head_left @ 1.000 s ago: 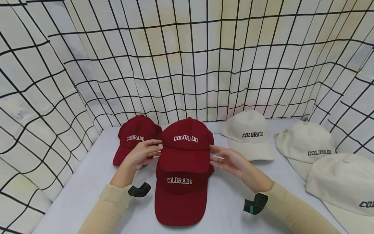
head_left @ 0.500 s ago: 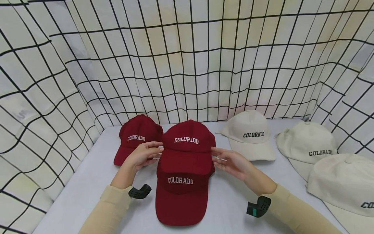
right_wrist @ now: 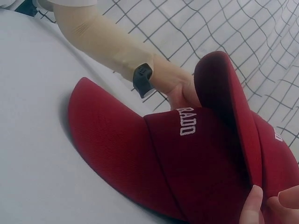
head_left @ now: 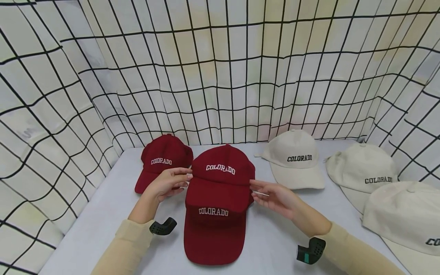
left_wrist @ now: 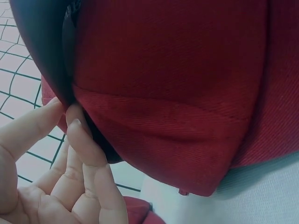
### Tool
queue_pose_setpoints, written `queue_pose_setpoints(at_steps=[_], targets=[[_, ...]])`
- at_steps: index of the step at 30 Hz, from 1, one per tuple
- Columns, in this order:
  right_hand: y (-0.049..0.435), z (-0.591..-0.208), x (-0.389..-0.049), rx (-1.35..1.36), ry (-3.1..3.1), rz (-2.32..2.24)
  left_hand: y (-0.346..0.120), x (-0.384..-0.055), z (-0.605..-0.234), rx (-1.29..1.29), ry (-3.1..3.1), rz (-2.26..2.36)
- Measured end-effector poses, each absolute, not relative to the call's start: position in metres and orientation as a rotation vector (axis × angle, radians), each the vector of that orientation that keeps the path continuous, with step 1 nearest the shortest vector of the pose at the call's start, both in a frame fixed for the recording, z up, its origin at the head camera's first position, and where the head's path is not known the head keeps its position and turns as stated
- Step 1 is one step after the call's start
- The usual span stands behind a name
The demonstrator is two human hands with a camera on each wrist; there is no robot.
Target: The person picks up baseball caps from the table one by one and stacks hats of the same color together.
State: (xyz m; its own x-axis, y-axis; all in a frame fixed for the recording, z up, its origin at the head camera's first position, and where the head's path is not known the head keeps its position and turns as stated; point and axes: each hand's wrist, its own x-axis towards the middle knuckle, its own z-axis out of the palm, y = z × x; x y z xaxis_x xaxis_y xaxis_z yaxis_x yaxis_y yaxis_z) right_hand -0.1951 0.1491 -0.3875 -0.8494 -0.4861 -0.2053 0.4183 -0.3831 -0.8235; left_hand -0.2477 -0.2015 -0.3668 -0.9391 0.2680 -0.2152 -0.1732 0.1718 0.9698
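Two dark red baseball caps with white COLORADO lettering stand in the middle of the head view. The upper cap (head_left: pixel 220 193) overlaps the crown of the lower cap (head_left: pixel 214 242), whose brim lies on the table toward me. My left hand (head_left: pixel 166 185) pinches the upper cap's left edge where brim meets crown, thumb and a finger on it in the left wrist view. On the opposite edge, my right hand (head_left: pixel 276 196) pinches the same cap; its fingertips (right_wrist: pixel 253 200) show at the brim's corner. The upper cap tilts slightly, its right side lower.
Another red cap (head_left: pixel 162 152) sits behind my left hand. To the right lie three cream caps: one at the back (head_left: pixel 293 147), one farther right (head_left: pixel 361 164) and a near one (head_left: pixel 402 214). A white, black-gridded curtain (head_left: pixel 220 76) borders the white table (head_left: pixel 106 214).
The upper cap has come down and toward me, covering more of the lower cap, and now tilts lower on its right. My right hand has moved slightly down and right with it.
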Motion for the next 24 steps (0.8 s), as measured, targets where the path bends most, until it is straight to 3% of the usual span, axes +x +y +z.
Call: queue_pose_setpoints(at_steps=[24], targets=[[0.155, -0.389, -0.174, -0.129, 1.249, -2.193, -0.210, -0.237, -0.363, 0.154, 2.240, 1.674]])
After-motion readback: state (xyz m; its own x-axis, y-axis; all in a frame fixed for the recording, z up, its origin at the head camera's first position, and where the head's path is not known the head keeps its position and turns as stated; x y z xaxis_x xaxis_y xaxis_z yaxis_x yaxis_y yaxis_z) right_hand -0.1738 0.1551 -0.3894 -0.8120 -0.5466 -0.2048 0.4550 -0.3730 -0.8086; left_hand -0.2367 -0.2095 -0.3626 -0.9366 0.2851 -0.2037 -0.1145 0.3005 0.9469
